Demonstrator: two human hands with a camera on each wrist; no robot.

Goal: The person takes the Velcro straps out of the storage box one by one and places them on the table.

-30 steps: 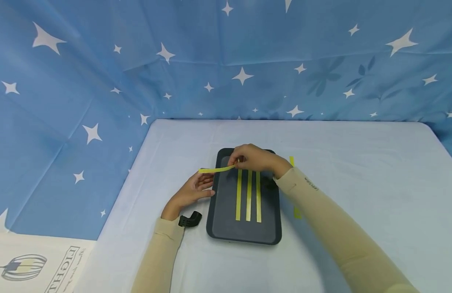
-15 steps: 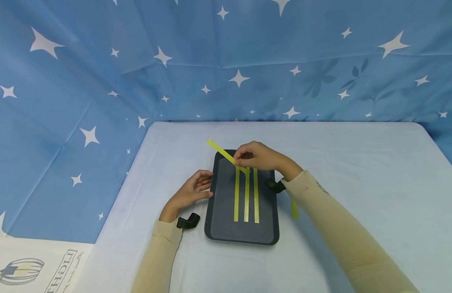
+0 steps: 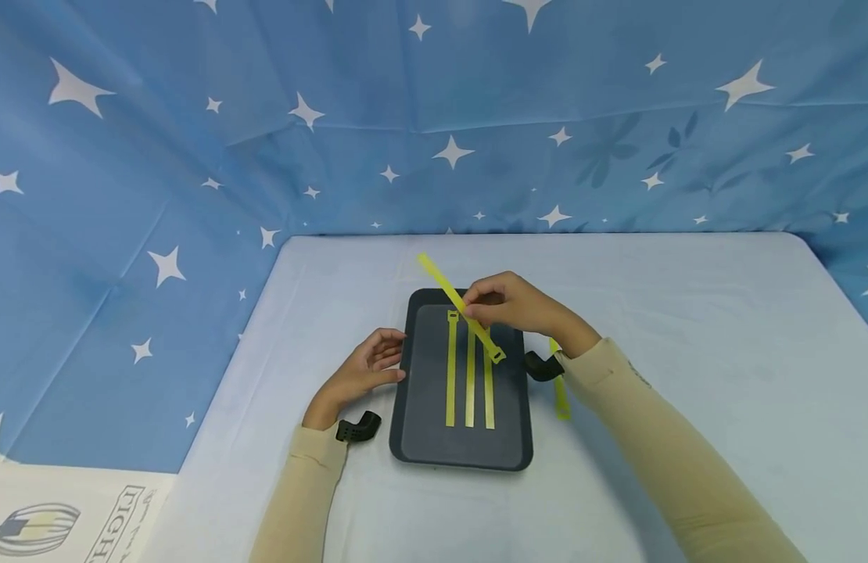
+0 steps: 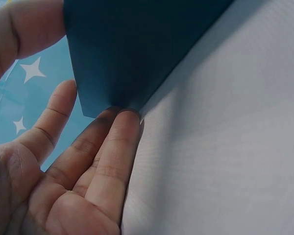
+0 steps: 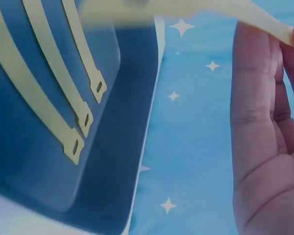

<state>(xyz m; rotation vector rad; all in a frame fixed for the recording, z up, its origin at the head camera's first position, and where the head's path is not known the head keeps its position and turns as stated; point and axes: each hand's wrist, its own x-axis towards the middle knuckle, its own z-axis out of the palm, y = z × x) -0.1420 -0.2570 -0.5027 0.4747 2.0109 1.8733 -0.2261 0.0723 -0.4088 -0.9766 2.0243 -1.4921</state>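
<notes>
My right hand (image 3: 518, 305) pinches a yellow hook-and-loop cable tie (image 3: 442, 280) between thumb and fingers, above the far part of a dark grey tray (image 3: 462, 458). The tie slants, its slotted head toward me and its plain tail beyond the tray's far edge. Three similar ties lie lengthwise on the tray floor: a left one (image 3: 451, 379), a middle one (image 3: 470, 387) and a right one (image 3: 489, 399). In the right wrist view, their slotted heads (image 5: 75, 146) show at one end. My left hand (image 3: 367, 369) touches the tray's left wall (image 4: 132, 54) with loosely extended fingers.
Another yellow tie (image 3: 561, 400) lies on the white table (image 3: 687, 328) right of the tray, partly behind the right wrist. A black wrist device (image 3: 360, 427) sits at the left cuff. A blue star-patterned curtain (image 3: 378, 94) stands behind and to the left.
The held tie has swung from nearly level, pointing left, to a slant with its tail away from me. My right hand has shifted slightly right. The left hand stays at the tray's side.
</notes>
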